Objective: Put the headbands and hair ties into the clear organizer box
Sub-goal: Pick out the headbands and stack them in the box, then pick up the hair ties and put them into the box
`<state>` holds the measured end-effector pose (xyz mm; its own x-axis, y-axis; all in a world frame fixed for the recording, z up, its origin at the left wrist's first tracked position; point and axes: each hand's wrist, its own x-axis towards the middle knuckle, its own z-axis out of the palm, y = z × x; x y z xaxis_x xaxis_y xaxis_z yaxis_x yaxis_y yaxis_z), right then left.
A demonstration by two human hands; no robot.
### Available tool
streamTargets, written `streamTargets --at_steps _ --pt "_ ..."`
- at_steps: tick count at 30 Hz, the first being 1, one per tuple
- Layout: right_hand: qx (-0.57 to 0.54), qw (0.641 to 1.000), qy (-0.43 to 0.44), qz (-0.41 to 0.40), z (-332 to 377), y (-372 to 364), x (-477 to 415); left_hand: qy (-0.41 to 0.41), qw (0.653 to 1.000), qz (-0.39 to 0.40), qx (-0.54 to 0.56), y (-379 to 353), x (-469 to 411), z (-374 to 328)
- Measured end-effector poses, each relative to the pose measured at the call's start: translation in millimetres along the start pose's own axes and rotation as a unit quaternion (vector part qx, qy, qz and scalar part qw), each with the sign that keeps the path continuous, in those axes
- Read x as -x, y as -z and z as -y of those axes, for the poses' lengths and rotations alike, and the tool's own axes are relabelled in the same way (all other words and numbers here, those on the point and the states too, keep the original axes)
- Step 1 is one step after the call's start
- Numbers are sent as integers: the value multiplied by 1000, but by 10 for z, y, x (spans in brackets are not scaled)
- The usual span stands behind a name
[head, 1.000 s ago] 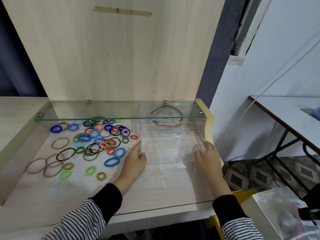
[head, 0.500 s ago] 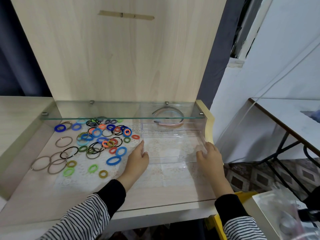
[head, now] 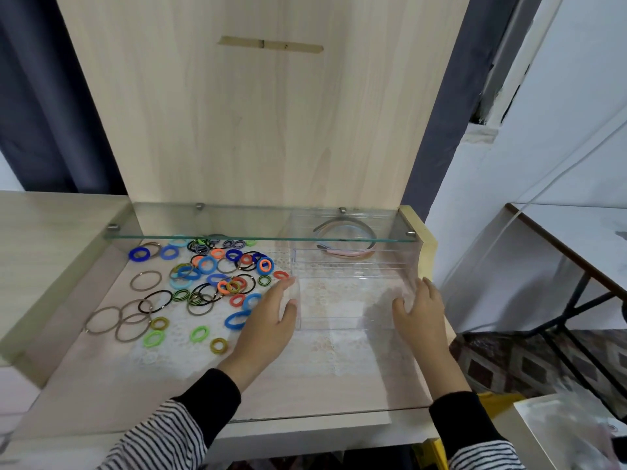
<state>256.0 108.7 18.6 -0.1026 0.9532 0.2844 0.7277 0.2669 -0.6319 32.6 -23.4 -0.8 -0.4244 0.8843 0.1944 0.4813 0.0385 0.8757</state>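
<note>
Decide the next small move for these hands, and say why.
Probably the left hand should leave the box and pick up the blue tie beside it. The right hand also touches the box, the headbands seem to lie in its far part, its near part looks empty, and the ties lie loose outside.

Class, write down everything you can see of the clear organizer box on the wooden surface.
The clear organizer box is a shallow, open-topped tray of see-through plastic, split by cross walls into compartments. It sits flat on the lace mat at the right of the surface, its back end under the glass shelf. The rear compartment holds headbands, one grey and one pink; the front one is empty. The left hand presses its left wall and the right hand its right wall.
</note>
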Motion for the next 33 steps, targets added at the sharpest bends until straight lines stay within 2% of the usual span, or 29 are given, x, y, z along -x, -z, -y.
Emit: streamTargets --at_steps 2,5,11,17,21,27,33 --pt "-14 999 37 3 165 -89 20 -34 996 -26 -84 155 19 102" --pt "-28 994 102 18 460 -271 75 -51 970 -72 -226 401 39 222" --pt "-16 965 255 55 989 -628 150 -32 932 -74 -354 816 80 585" --pt "86 922 355 131 1338 -930 267 -74 940 -51 -328 959 212 688" --pt "175 889 389 169 1437 -1111 354 -89 948 -38 -302 927 240 687" --pt "218 882 373 189 1444 -1203 395 -113 955 -35 -272 933 249 737" --pt "216 879 377 195 1457 -1139 375 -104 959 -35 -261 938 226 775"
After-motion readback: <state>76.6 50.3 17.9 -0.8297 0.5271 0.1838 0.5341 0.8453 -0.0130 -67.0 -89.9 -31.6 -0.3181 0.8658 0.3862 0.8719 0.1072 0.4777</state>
